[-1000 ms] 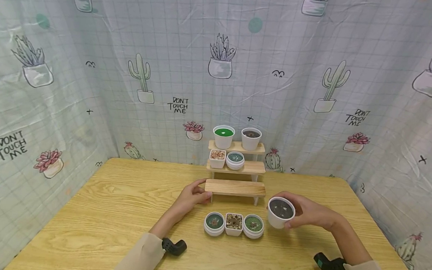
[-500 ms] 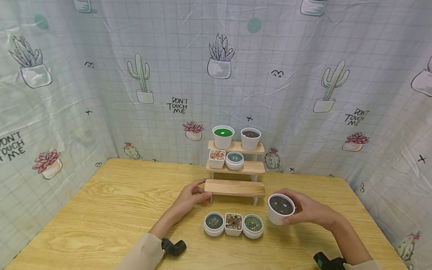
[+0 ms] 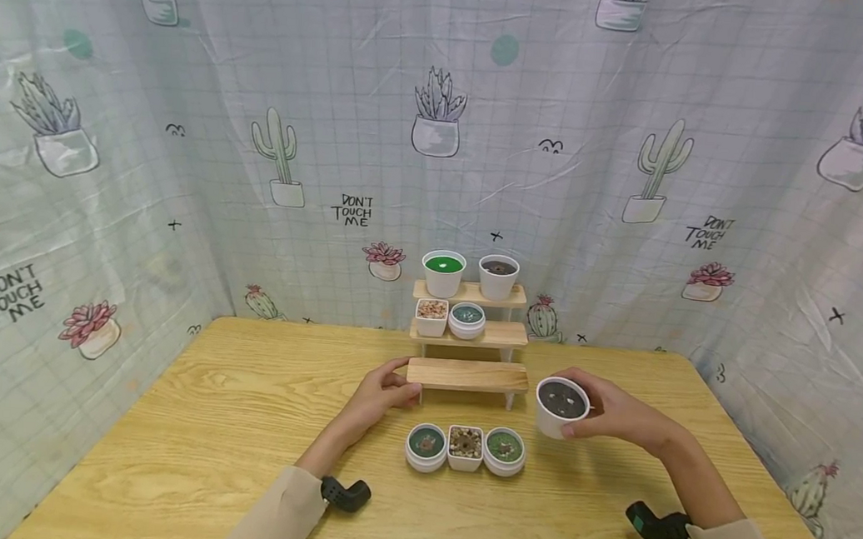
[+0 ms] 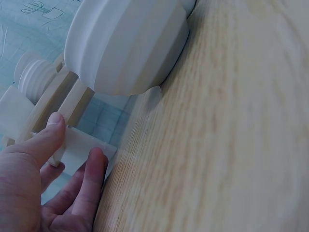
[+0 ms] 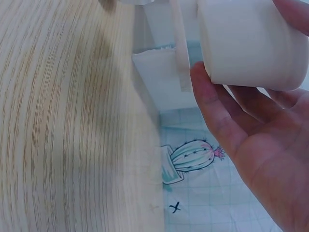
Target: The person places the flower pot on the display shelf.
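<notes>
My right hand [image 3: 613,412] grips a white round pot [image 3: 550,421] with dark filling and a few pale specks on top. The pot hangs above the table, off the right end of the lowest step of a wooden three-step stand [image 3: 467,375]. At that step's left end my left hand [image 3: 381,395] holds on. In the left wrist view the thumb [image 4: 48,137] lies along the board's edge and the fingers are by its white leg [image 4: 79,150]. Fingers and thumb wrap the pot [image 5: 251,46] in the right wrist view.
In front of the stand sit a round pot [image 3: 426,457], a square pebble pot [image 3: 464,458] and another round pot [image 3: 503,462]. The middle step bears a square pot [image 3: 431,326] and a round one [image 3: 466,329]. Two taller pots [image 3: 442,283] stand on top. A printed curtain [image 3: 309,86] hangs behind.
My right hand has lifted the dark-filled pot slightly, away from me. The left hand keeps its place on the stand. The view has shifted a little.
</notes>
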`<state>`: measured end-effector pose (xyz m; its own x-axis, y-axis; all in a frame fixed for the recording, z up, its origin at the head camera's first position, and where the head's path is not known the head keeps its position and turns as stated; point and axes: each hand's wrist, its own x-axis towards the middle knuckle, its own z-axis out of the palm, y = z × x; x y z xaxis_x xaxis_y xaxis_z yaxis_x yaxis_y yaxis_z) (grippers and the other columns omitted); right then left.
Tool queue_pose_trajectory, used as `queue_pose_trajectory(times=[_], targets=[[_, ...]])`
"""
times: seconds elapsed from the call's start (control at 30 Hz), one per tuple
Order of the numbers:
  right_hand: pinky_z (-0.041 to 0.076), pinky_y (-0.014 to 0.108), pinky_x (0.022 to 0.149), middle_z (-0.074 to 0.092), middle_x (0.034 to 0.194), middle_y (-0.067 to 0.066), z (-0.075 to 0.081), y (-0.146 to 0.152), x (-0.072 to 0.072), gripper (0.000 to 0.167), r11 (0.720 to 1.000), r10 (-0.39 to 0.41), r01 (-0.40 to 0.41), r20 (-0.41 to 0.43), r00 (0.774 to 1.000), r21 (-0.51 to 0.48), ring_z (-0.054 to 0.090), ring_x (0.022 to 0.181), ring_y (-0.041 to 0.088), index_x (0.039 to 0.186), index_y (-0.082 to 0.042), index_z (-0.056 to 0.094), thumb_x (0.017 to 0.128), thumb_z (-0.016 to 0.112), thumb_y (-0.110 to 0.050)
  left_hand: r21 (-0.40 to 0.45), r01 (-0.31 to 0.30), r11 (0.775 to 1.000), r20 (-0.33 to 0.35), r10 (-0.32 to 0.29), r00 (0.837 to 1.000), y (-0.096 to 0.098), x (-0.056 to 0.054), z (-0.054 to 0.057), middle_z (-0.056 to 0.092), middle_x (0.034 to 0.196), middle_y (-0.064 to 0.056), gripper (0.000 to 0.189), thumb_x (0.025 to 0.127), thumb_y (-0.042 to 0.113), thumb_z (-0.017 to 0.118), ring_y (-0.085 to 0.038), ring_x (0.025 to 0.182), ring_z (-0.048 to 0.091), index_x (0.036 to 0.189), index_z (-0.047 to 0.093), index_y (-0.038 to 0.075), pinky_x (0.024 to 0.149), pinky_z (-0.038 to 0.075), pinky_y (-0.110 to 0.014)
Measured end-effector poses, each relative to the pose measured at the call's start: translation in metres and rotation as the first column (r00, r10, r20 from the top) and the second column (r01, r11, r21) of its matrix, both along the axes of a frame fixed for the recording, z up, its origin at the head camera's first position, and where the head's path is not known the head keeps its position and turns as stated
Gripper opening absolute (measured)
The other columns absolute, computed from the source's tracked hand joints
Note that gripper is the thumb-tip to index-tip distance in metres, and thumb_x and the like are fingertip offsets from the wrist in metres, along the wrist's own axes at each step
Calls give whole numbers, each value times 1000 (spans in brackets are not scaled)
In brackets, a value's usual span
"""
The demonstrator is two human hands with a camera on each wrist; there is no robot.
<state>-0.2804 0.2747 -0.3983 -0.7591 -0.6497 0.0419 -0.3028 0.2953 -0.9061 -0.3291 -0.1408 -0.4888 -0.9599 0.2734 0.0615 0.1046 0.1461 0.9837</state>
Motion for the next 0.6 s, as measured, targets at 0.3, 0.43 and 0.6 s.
queue_pose_trajectory(times=[0.3,0.43,0.6], targets=[[56,29,92,54,138,13,2,-3,2,66,996,-85,85,7,996,32,60,115,9,147,-3,45,90,77,-11,-9,-4,1000,-13,4,1000,0,0,-1,71,113,-17,75,98,26,73,-23,96,76,160,36,7,90,63,-35],[56,30,92,54,138,15,2,-4,1,66,994,-105,105,-4,995,32,61,115,10,147,-4,45,90,77,-12,-10,-4,1000,-12,4,1000,0,0,-1,71,113,-17,74,98,26,73,-23,96,76,160,36,7,90,63,-35],[56,30,91,54,136,15,3,-5,1,65,991,-126,127,-21,992,30,61,113,11,147,-3,45,90,77,-12,-13,-5,1000,-18,4,1000,0,1,-1,71,113,-17,75,98,26,73,-23,96,76,160,35,6,91,62,-36]])
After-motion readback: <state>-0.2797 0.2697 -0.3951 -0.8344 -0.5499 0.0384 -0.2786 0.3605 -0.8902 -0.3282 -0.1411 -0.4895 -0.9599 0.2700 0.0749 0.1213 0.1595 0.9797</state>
